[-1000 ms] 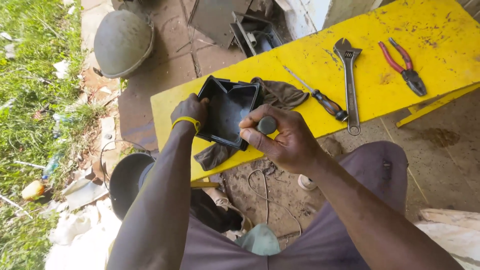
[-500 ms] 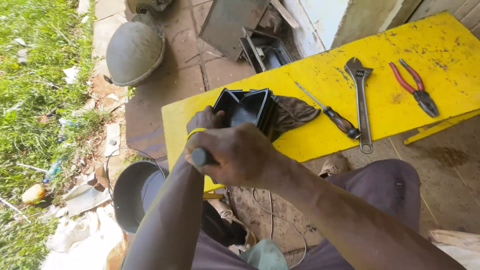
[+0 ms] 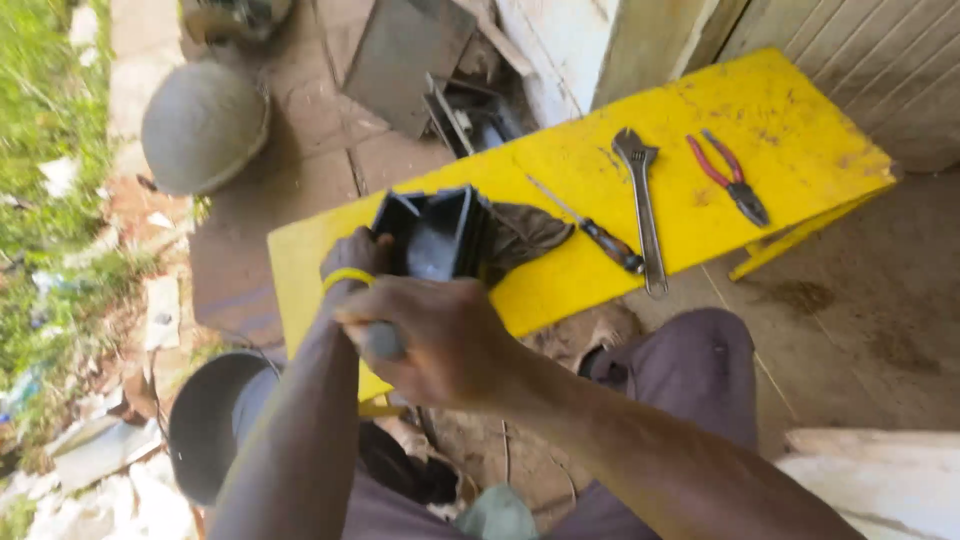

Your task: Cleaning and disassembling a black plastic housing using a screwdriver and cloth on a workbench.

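Observation:
My left hand (image 3: pixel 355 255), with a yellow band at the wrist, grips the left edge of a black box-shaped plastic part (image 3: pixel 435 235) that stands tilted on the yellow bench (image 3: pixel 780 110). My right hand (image 3: pixel 440 335) is closed around a grey tool handle (image 3: pixel 383 342) just in front of the black part, crossing over my left forearm. A dark rag (image 3: pixel 525 232) lies against the right side of the part.
On the bench lie a screwdriver (image 3: pixel 600 235), an adjustable wrench (image 3: pixel 645 205) and red-handled pliers (image 3: pixel 730 180). A grey dome-shaped object (image 3: pixel 205 125) sits on the paving at left, a dark bucket (image 3: pixel 210 425) by my knee, metal parts (image 3: pixel 470 115) behind the bench.
My right hand has moved left and toward me with the grey handle, crossing over my left forearm. The left hand keeps hold of the black part. The view has shifted.

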